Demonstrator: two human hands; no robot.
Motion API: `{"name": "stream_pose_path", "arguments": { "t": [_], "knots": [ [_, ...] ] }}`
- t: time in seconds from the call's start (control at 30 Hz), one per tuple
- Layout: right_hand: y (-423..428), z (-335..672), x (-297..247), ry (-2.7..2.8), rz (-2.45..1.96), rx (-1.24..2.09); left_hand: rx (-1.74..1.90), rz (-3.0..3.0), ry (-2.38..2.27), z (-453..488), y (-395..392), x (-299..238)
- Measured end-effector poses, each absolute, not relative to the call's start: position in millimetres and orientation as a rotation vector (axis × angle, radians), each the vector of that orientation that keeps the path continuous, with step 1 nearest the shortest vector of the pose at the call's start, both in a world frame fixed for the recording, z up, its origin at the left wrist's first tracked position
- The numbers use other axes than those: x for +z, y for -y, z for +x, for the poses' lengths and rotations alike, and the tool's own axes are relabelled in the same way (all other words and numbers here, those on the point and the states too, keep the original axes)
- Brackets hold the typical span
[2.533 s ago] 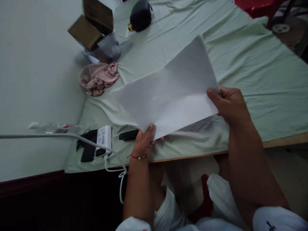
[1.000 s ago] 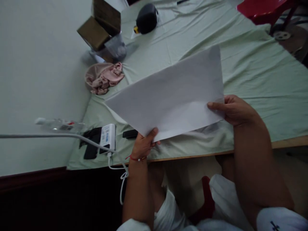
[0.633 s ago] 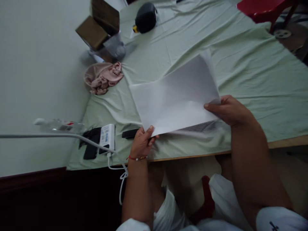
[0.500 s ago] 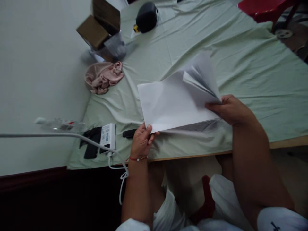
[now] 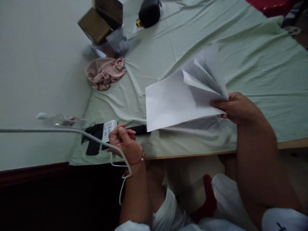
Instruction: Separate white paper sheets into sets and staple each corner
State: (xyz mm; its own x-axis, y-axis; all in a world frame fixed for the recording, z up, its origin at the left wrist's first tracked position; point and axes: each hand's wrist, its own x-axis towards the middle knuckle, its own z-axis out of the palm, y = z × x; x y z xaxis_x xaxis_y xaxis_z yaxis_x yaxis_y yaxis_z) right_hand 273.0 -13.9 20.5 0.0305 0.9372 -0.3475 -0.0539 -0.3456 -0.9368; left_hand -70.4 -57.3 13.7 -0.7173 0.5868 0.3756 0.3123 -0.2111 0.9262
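Observation:
My right hand (image 5: 237, 107) grips a sheaf of white paper sheets (image 5: 173, 106) by its right edge, thumb on top. The sheets fan apart at the upper right, and faint print shows on some inner faces. Their lower left corner hangs free over the table edge area. My left hand (image 5: 125, 141) is off the paper, its fingers loosely bent and apart with nothing seen in them. It hovers between a white block with a printed label (image 5: 109, 126) and a long black object (image 5: 139, 129), which the paper's corner partly overlaps.
A pale green cloth (image 5: 192, 29) covers the table. Along the wall are an open cardboard box (image 5: 95, 25), pink fabric (image 5: 106, 73), a clear bottle (image 5: 64, 120) and a black phone-like slab (image 5: 93, 146). A white cable (image 5: 96, 138) crosses before my left hand. A black case (image 5: 149, 13) lies farther back.
My left hand has let go of the paper's lower left corner and moved left toward the white block. My right hand still holds the paper, whose sheets have spread wider.

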Motion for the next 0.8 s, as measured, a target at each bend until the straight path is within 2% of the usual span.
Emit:
{"name": "stream_pose_path", "arguments": {
  "t": [0.23, 0.4, 0.8],
  "knots": [
    [14, 251, 26, 1.070, -1.470, 1.567, 1.967, 1.404, -2.045, -90, 52, -2],
    [13, 239, 28, 1.083, -1.541, 1.555, 1.833, 1.395, -2.073, -103, 47, -14],
    [10, 221, 29, 1.045, -1.599, 1.466, 1.179, 1.574, -2.308, -120, 42, -35]
  ]
}}
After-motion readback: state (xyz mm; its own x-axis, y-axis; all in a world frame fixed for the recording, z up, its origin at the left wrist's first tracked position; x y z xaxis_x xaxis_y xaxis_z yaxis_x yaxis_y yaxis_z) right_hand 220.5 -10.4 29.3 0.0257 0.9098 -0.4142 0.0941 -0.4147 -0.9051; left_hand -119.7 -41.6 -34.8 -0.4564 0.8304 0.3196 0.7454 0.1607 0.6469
